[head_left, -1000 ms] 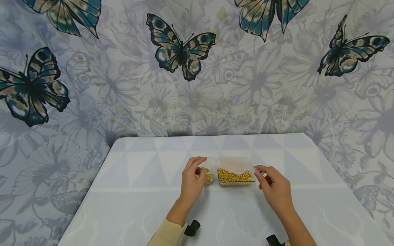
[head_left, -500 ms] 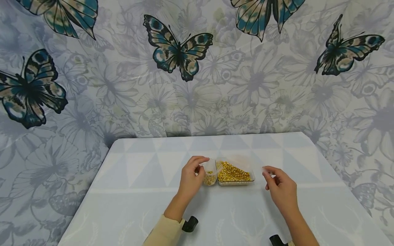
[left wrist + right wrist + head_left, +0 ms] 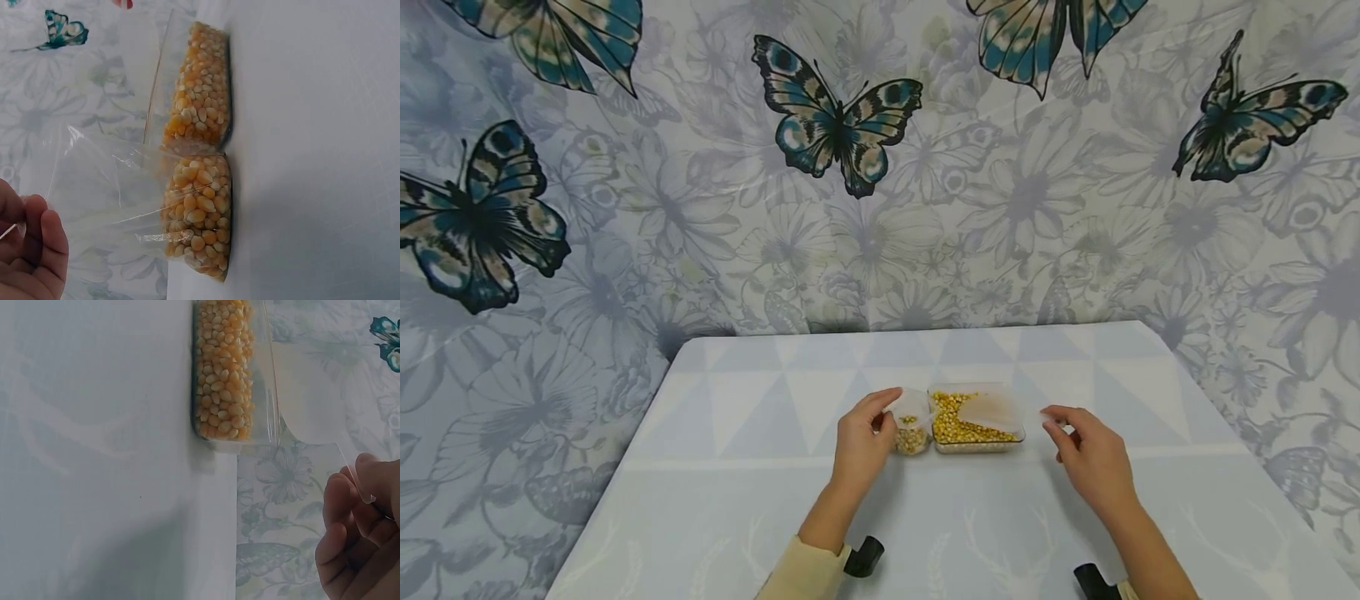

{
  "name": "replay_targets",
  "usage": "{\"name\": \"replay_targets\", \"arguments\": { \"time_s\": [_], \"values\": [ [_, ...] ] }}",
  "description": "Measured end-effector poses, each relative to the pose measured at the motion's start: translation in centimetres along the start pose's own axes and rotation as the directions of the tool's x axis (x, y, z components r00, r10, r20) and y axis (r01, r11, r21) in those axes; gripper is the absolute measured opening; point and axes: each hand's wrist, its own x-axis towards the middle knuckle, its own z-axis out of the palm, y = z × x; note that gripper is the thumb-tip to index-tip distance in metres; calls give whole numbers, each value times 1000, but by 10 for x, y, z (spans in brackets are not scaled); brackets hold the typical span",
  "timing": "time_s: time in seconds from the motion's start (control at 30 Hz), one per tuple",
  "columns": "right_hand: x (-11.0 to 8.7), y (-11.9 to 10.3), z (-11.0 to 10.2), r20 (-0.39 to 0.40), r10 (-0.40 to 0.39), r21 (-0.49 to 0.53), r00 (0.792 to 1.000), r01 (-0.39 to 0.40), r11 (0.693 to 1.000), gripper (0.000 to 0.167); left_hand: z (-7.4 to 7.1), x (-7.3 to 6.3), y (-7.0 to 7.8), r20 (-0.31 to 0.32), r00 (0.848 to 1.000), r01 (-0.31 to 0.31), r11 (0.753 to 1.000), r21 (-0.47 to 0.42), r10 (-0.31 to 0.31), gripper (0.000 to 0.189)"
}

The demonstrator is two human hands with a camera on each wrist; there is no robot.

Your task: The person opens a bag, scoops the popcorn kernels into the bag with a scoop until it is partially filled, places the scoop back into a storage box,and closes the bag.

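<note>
My left hand point(image 3: 865, 437) pinches the top of a clear plastic bag point(image 3: 106, 194), holding its mouth up. Corn kernels point(image 3: 200, 212) fill the bottom of the bag, which stands on the table against the left end of a clear rectangular container point(image 3: 977, 447). More yellow corn kernels point(image 3: 222, 375) lie in that container. My right hand point(image 3: 1093, 454) pinches the thin handle of a translucent whitish scoop point(image 3: 309, 394) between thumb and fingers. In the head view the scoop's broad blade overlaps the container's right half and hides part of the corn.
Both things stand on a pale table point(image 3: 760, 517) with a triangle pattern toward its far edge. Behind it hangs a floral cloth with butterflies point(image 3: 842, 117). A black wrist camera point(image 3: 865, 557) sits below my left hand, another point(image 3: 1093, 582) by the right wrist.
My right hand has moved right, drawing the scoop from the container's back middle toward its right half. More corn shows at the left. My left hand has shifted slightly left, still holding the bag.
</note>
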Motion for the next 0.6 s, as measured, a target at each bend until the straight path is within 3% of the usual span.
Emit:
{"name": "replay_targets", "arguments": {
  "time_s": [0.3,0.6],
  "values": [
    [6,4,-8,51,-7,-56,999,10,998,23,0,-3,3,3,1000,-15,1000,-3,15,51],
    [14,4,-18,48,-49,-112,998,54,992,28,-1,-5,4,9,1000,-21,1000,-3,21,54]
  ]
}}
